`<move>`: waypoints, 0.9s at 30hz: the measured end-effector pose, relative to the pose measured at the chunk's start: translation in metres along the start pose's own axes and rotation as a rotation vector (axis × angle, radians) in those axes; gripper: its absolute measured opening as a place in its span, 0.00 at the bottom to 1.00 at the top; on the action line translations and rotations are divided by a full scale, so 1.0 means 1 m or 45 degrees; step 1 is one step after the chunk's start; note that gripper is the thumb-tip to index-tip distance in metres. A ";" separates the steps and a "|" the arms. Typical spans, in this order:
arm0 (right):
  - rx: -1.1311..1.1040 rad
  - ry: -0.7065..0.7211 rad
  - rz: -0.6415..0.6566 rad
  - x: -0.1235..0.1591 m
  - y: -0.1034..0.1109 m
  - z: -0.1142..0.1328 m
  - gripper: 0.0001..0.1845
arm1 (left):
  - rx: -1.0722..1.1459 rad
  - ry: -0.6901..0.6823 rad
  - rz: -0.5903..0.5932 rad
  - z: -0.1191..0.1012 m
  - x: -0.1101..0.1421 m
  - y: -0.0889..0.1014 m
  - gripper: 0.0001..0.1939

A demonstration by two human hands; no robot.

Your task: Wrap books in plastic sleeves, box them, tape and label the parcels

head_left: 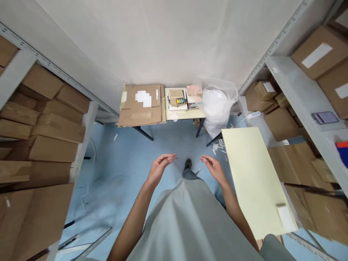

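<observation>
My left hand (160,167) hangs in front of my body over the blue floor, fingers loosely curled and apart, holding nothing. My right hand (214,167) is level with it on the right, also open and empty, close to the near-left corner of a pale yellow table (252,181). Neither hand touches anything. My shoe (187,164) shows on the floor between the hands.
A far table (185,114) against the wall carries flattened cardboard (141,105), books (178,98) and papers. A white plastic bag (216,107) stands beside it. Metal shelves with cardboard boxes (40,119) line both sides; a phone (324,117) lies on the right shelf. Paper scraps litter the floor.
</observation>
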State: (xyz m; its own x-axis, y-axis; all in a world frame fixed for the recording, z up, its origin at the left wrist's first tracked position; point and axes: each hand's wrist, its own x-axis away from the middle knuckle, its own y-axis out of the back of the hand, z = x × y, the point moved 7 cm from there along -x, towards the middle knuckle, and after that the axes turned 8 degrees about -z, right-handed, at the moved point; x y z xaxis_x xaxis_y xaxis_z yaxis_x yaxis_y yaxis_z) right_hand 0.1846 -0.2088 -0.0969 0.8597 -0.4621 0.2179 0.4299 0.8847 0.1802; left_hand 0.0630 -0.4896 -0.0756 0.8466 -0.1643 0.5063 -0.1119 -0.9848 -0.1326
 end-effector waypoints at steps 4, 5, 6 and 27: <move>0.030 0.006 0.123 -0.079 -0.030 0.021 0.31 | -0.056 -0.037 -0.129 -0.036 -0.060 0.010 0.25; 0.041 0.010 0.150 -0.097 -0.038 0.027 0.30 | -0.078 -0.045 -0.142 -0.043 -0.073 0.011 0.25; 0.054 0.015 0.173 -0.115 -0.046 0.034 0.29 | -0.098 -0.052 -0.149 -0.050 -0.085 0.012 0.25; 0.204 -0.231 0.035 -0.248 -0.202 0.073 0.25 | -1.805 -0.595 0.293 -0.049 -0.430 0.080 0.46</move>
State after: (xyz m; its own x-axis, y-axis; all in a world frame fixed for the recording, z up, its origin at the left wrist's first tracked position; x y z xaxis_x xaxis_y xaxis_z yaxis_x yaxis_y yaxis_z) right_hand -0.1358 -0.2776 -0.1177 0.8003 -0.4544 0.3911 0.3453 0.8827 0.3188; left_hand -0.3355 -0.5000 -0.2615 0.7951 -0.5548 0.2448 -0.4253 -0.2224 0.8773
